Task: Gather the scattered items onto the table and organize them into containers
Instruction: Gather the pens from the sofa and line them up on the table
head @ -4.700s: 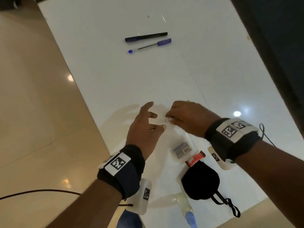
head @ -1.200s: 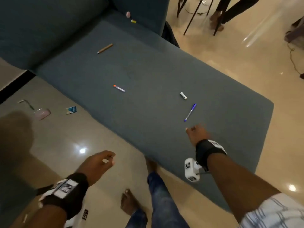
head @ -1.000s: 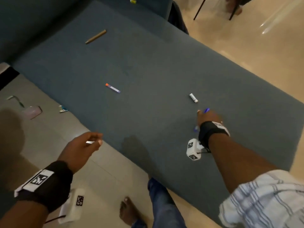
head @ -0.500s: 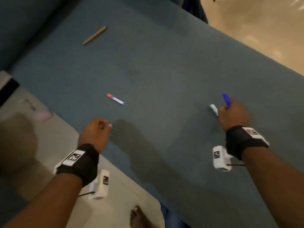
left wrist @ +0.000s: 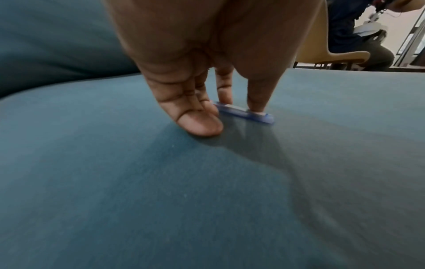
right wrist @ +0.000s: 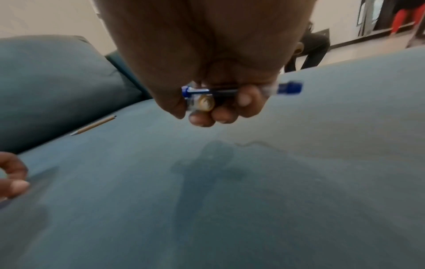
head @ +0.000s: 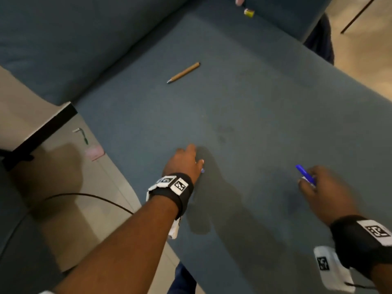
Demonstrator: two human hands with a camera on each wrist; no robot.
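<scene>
On the teal sofa seat lies a small violet stick. My left hand is down on it, fingertips on top and thumb at its near end, pinching it against the fabric. Only the stick's tip shows in the head view. My right hand hovers over the seat to the right. Its curled fingers grip a blue pen and a small battery with a gold end. The pen's cap sticks out of the fist.
A wooden pencil lies further back on the seat near the backrest. A small yellow item sits at the far end. On the floor to the left are a pink item, a green-handled tool and a black cable.
I turned from the white table to the sofa. My right hand picked up the blue pen, then the battery. My left hand moved right onto the violet stick.
</scene>
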